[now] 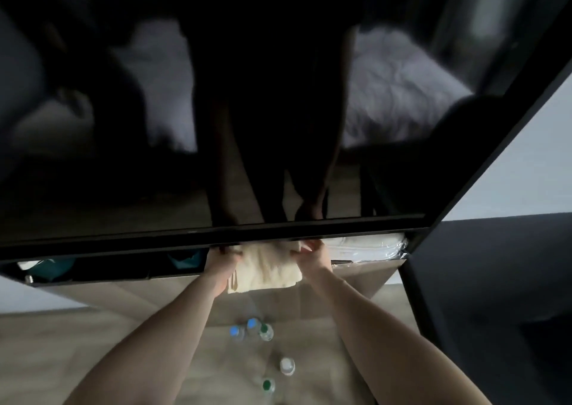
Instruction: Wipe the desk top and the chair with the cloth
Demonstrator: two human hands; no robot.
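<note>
Under the lower edge of a big dark screen (278, 110), the left hand (224, 265) grips the left side of a cream cloth (267, 265), fingers (227, 249) closed on its top corner. The cloth hangs bunched between both hands, above the pale wooden bench (356, 284). The right hand (312, 254) pinches the cloth's right top corner, fingers closed on it. Nearer the camera, several capped bottles (252, 330) stand on the bench between the forearms.
</note>
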